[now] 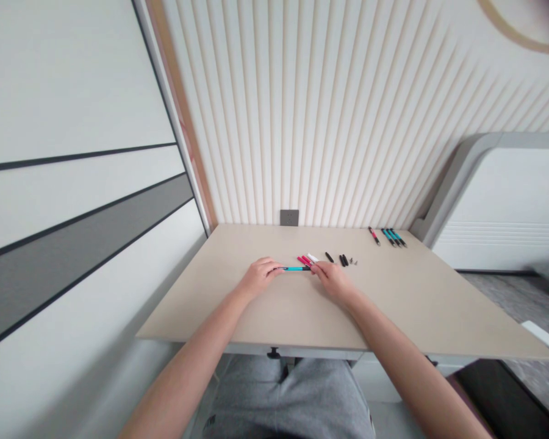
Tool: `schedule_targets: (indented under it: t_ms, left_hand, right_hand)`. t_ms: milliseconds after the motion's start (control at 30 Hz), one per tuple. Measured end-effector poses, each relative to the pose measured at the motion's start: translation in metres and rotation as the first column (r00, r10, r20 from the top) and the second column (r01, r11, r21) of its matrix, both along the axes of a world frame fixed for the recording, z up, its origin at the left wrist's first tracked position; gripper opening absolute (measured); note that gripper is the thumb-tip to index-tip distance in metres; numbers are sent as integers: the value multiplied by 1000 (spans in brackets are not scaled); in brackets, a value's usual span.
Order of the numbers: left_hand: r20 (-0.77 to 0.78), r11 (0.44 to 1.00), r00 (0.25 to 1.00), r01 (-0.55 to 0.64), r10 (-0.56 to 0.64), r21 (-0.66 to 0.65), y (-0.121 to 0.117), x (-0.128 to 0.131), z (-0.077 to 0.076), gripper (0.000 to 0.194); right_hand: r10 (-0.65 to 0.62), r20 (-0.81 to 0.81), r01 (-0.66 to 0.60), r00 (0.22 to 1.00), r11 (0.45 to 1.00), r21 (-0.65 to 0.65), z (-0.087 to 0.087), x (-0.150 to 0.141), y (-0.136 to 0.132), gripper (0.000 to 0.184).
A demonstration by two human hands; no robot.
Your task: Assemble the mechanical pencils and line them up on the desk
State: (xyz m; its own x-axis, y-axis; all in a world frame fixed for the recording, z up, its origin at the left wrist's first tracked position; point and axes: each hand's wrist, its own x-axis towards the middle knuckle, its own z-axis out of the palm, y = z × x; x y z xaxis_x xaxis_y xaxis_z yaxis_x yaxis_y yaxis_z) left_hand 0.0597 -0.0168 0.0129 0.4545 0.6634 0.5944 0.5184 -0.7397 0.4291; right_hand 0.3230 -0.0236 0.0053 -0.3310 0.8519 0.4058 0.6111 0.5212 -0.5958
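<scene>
Both hands on one blue-and-black pen (295,269), held roughly level, side to side, over the near-middle of the desk (283,317). Left hand (259,275) pinches the left end in its fingertips; right hand (330,277) grips the black right end. Can't tell if the pen touches the desktop. Just beyond the right hand: pink tubes (304,261) and white pieces (312,258), lying close together. Right of those: single black piece (329,256), black pair (343,260), small grey parts (352,261). Far right corner: red-and-black pen (374,236) beside a row of blue-and-black pens (388,237).
</scene>
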Motion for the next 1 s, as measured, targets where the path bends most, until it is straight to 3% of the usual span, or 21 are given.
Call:
schedule_targets:
  t_ms: [133, 233, 333, 467, 600, 767, 1000]
  left_hand:
    - [57, 990, 998, -7, 15, -141, 1, -1, 0, 26]
    - [93, 989, 996, -4, 18, -150, 2, -4, 1, 27]
    - [113, 998, 994, 7, -1, -55, 2, -7, 2, 25]
    - [35, 995, 998, 42, -45, 94, 0, -5, 2, 22]
    - [-13, 996, 1000, 23, -22, 87, -1, 2, 1, 24]
    - [56, 995, 998, -26, 32, -99, 1, 1, 1, 28]
    - [121, 991, 992, -24, 40, -131, 3, -5, 2, 27]
  right_hand:
    - [14, 41, -20, 999, 990, 137, 3, -3, -2, 36]
    - [22, 17, -24, 1000, 988, 150, 4, -7, -5, 32]
    - [80, -26, -80, 996, 997, -1, 3, -9, -7, 37]
    - [180, -72, -191, 981, 958, -215, 0, -7, -7, 48]
    - [89, -27, -92, 996, 991, -97, -2, -4, -3, 40]
    - [47, 13, -48, 999, 995, 88, 2, -10, -4, 26]
    - [7, -40, -8, 999, 999, -31, 1, -13, -5, 32]
